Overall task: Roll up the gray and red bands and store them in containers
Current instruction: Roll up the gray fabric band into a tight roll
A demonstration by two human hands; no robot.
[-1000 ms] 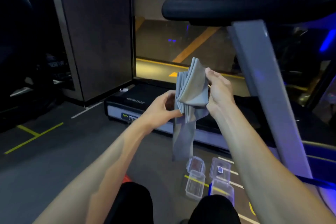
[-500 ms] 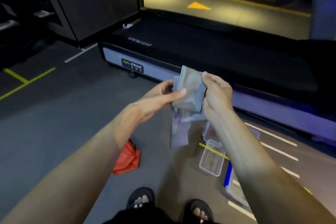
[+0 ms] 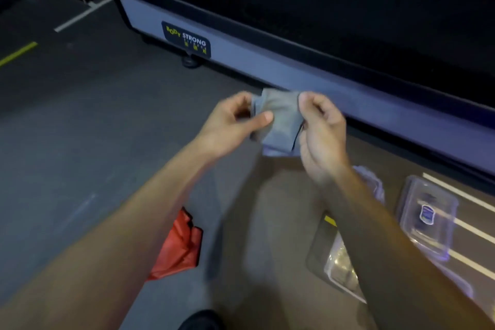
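Note:
The gray band [image 3: 281, 118] is bunched into a compact folded bundle held in the air above the floor. My left hand [image 3: 235, 126] pinches its left side with thumb over the front. My right hand [image 3: 321, 128] grips its right edge with curled fingers. The red band [image 3: 182, 246] lies crumpled on the floor under my left forearm. Clear plastic containers sit on the floor at the right: one [image 3: 342, 265] partly hidden by my right forearm, and a lid or box [image 3: 426, 217] with a blue label further right.
A treadmill base [image 3: 267, 61] with a "Body Strong" sticker runs across the floor just beyond my hands. White and yellow floor lines [image 3: 460, 195] cross the dark gym floor. A dark knee or shoe [image 3: 201, 320] shows at the bottom edge.
The view tilted down towards the floor. The hanging tail of the gray band has been gathered up, so the bundle is now shorter and more compact between both hands.

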